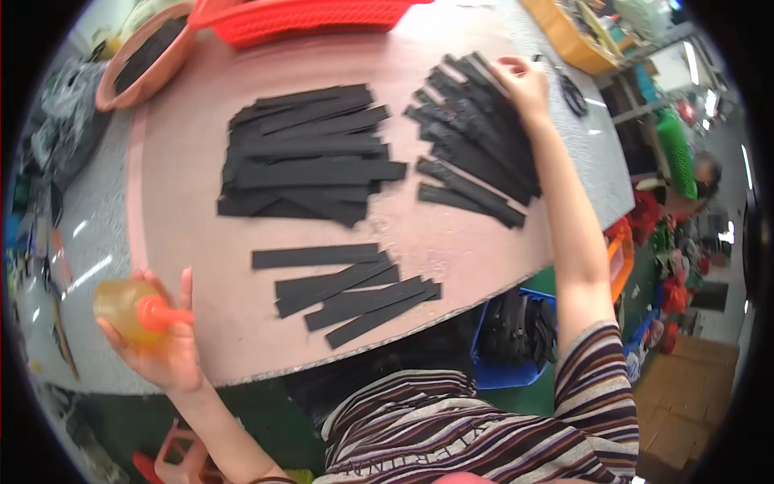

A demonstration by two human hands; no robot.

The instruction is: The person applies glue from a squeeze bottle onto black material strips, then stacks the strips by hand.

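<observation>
My left hand (173, 363) is wrapped round a squeeze bottle (121, 310) of yellowish liquid with a red nozzle (157, 315), held at the table's left front edge. The nozzle points right. Over at the far right, my right hand (524, 85) has its fingers bent together at the upper end of a fanned row of black strips (476, 133), pinching at a strip there. Shiny wet-looking patches show on several of these strips. A thick pile of black strips (306, 157) lies in the middle, and a smaller loose group (351, 290) lies nearer to me.
A red plastic basket (310, 20) stands at the back edge, with an orange bowl (145, 60) of black pieces to its left. Black-handled scissors (572, 95) lie right of my right hand. Below the table's front edge sits a blue bin (516, 339) with black material.
</observation>
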